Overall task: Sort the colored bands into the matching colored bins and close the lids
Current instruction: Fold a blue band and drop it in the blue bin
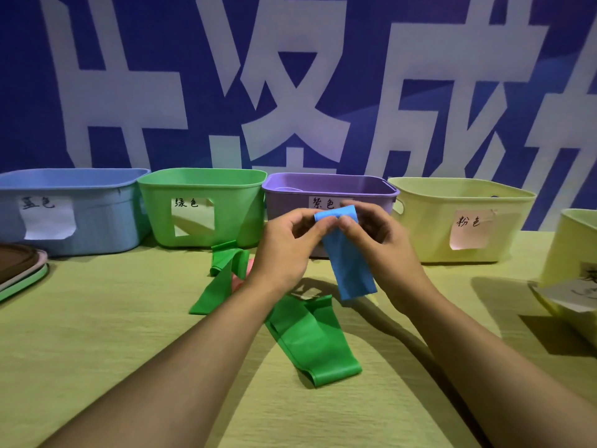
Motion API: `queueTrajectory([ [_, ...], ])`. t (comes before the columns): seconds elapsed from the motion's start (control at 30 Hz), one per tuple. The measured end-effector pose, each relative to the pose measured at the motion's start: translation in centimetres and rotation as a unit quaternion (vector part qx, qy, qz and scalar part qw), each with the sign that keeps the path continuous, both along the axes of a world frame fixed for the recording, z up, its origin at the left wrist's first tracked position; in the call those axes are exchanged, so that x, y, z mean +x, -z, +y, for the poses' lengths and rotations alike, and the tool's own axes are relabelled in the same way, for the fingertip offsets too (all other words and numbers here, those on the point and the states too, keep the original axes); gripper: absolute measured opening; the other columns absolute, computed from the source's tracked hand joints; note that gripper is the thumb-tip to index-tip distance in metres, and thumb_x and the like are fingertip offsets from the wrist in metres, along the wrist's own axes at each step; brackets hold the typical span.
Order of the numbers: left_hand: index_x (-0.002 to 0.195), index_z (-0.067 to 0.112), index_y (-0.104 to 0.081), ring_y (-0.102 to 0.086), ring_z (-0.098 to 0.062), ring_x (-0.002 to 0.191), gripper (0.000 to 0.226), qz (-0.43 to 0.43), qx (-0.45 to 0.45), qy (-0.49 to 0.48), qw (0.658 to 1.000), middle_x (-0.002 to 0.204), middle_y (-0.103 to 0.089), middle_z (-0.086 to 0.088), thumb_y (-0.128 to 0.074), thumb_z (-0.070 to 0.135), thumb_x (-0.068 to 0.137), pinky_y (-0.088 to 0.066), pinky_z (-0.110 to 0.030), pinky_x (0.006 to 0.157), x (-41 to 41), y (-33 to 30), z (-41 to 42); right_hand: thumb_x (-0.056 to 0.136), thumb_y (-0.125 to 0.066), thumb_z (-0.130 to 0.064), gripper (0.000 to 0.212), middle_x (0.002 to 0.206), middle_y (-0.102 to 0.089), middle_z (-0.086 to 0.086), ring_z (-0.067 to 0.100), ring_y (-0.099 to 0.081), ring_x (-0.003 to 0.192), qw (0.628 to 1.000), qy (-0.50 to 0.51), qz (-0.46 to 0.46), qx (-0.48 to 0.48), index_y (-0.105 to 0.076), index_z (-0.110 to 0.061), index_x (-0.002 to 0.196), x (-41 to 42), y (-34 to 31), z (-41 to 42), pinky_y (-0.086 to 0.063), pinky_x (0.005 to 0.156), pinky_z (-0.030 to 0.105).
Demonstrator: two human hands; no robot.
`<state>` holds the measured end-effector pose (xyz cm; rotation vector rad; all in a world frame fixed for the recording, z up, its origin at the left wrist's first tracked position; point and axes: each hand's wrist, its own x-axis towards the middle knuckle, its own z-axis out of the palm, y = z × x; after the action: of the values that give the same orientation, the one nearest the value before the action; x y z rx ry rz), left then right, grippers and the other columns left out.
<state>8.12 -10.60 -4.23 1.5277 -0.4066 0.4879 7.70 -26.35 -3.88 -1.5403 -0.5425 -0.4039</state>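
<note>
Both hands (292, 244) round blue band (350, 266)

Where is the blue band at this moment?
In the head view the blue band hangs mid-frame above the table, pinched at its top by the left hand and right hand, in front of the purple bin.

1. blue band (350, 263); two green bands (311, 339) and (223, 279); a pink scrap (237, 281) shows between them
2. bins in a row: light blue bin (97, 221); green bin (232, 215); purple bin (287, 202); pale yellow bin (429, 227); each with a white label in black handwriting
3. yellow-green tablecloth (113, 350); blue backdrop (193, 43) with large white characters
</note>
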Motion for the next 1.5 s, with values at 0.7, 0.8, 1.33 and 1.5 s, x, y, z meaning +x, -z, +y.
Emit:
queueTrajectory([
  [0.7, 0.099, 0.015, -0.072, -0.074, -0.016, 0.091, 0.033, 0.027, 0.006, 0.023, 0.999, 0.096, -0.077, -0.008, -0.061, 0.044, 0.092, -0.061, -0.032, 0.081, -1.0, -0.3, -0.2, 0.092, -0.063, -0.038, 0.02, 0.08, -0.069, -0.013, -0.001, -0.062, 0.077, 1.0, -0.012, 0.013, -0.016, -0.068, -0.019, 0.096, -0.1, 0.0, -0.1, -0.048, 0.068, 0.013],
  [0.8, 0.114, 0.016, -0.07, -0.073, -0.015, 0.103, 0.036, -0.002, 0.011, 0.011, 1.0, 0.109, -0.076, -0.003, -0.075, 0.036, 0.084, -0.061, -0.038, 0.09, -0.9, -0.2, -0.1, 0.089, -0.064, -0.041, 0.023, 0.078, -0.068, -0.012, -0.001, -0.062, 0.076, 1.0, -0.009, 0.021, 0.001, -0.067, -0.019, 0.092, -0.1, -0.1, -0.1, -0.049, 0.067, 0.014],
  [1.33, 0.107, 0.013, -0.073, -0.072, -0.01, 0.088, 0.014, 0.011, 0.014, 0.017, 1.0, 0.095, -0.075, -0.003, -0.061, 0.019, 0.102, -0.059, -0.021, 0.069, -0.9, -0.3, -0.3, 0.083, -0.071, -0.036, 0.048, 0.115, -0.073, -0.005, 0.009, -0.068, 0.108, 0.998, -0.036, 0.051, 0.032, -0.065, -0.023, 0.128, -0.4, -0.3, 0.0, -0.055, 0.083, 0.021],
  [1.5, 0.103, 0.009, -0.073, -0.073, -0.01, 0.08, 0.022, 0.03, -0.002, 0.026, 0.999, 0.089, -0.074, -0.006, -0.056, 0.024, 0.104, -0.058, -0.021, 0.068, -1.0, -0.4, -0.4, 0.089, -0.067, -0.031, 0.04, 0.117, -0.074, -0.004, 0.012, -0.068, 0.11, 0.997, -0.061, 0.035, 0.01, -0.066, -0.023, 0.128, -0.6, -0.4, -0.3, -0.057, 0.087, 0.025],
])
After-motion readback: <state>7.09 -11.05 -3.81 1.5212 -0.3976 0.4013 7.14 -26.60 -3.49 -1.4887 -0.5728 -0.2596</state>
